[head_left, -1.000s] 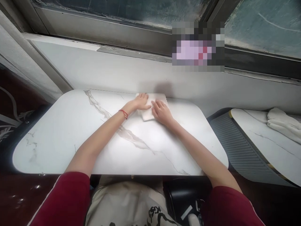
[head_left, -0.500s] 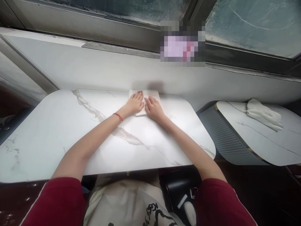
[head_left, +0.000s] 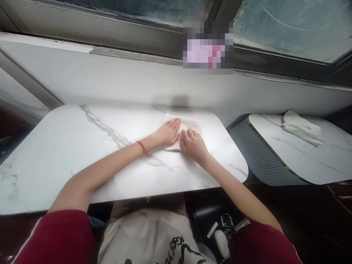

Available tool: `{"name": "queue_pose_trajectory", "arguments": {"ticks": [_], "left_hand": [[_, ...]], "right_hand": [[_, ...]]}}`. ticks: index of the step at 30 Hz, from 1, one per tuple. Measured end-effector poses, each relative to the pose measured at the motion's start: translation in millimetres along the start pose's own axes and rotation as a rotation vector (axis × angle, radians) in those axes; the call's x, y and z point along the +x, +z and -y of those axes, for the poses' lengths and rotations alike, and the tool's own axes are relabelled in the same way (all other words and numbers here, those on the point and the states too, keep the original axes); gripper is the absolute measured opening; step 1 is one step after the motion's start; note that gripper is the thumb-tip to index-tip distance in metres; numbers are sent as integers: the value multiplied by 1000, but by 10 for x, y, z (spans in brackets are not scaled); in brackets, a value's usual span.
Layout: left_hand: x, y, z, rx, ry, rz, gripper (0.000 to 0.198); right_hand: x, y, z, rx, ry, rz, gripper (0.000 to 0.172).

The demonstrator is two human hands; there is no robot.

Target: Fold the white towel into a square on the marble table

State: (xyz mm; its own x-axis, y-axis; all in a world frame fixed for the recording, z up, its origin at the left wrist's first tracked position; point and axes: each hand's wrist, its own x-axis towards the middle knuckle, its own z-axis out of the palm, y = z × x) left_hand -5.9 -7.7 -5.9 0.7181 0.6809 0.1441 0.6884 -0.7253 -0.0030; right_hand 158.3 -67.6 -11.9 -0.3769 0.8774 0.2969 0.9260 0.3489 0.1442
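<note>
- Left hand: palm down on a white cloth. Fingers extended, slightly parted, pointing toward the wall and a bit to the right. Not wrapped around anything.
- Right hand: on the right part of the same cloth, back of hand up. Fingers bent, knuckles raised, pointing toward the wall and in toward the left hand. Can't tell if they pinch the fabric or only press on it.
- Hands are side by side, right one slightly nearer the body. Narrow strip of cloth visible between them.
- Left arm: bent at the elbow, forearm running low and diagonal across the tabletop. Red bracelet at the wrist.
- Right arm: close to straight, slanting in over the tabletop's right front edge. Arms form an inverted V meeting at the cloth.
- Cloth: spread flat on the tabletop, right of centre, near the wall-side edge but short of it. Far edge shows beyond the fingers; its right side is blurred.
- Tabletop: white, brown-grey veining, rounded corners. Main vein passes under the left forearm.
- To the right, apart from the first: second marbled tabletop, ribbed grey side below, crumpled cloth near its wall-side edge.
- Body: dark red sleeves, light apron with black lettering.
</note>
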Motion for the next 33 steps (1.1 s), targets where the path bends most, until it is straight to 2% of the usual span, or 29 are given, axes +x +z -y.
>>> {"name": "queue_pose_trajectory", "arguments": {"ticks": [4,8,10,12,17,23,27,33], "left_hand": [[-119,36,-562,-82,230,41,64],[-240,126,-1082,-197,440,-62,68],[-227,188,-1284,-223,485,-135,68],[-143,250,-1433,-231,496,-187,66],[266,367,-1563,-226,408,-207,67],[707,411,-1397,-203,252,-159,70],[889,409,-1230,-202,180,-138,69],[1093,426,-967,-216,63,-95,72]], "right_hand": [[-743,-238,45,-107,162,41,42],[-1485,-471,104,-182,264,32,48],[-1709,-541,78,-185,293,28,50],[-1802,-545,-12,-186,315,31,52],[-1672,-285,-505,-139,332,-3,59],[-1323,108,-1163,29,223,-33,60],[-1061,302,-1410,114,202,-26,63],[-588,489,-1621,147,121,23,64]]}}
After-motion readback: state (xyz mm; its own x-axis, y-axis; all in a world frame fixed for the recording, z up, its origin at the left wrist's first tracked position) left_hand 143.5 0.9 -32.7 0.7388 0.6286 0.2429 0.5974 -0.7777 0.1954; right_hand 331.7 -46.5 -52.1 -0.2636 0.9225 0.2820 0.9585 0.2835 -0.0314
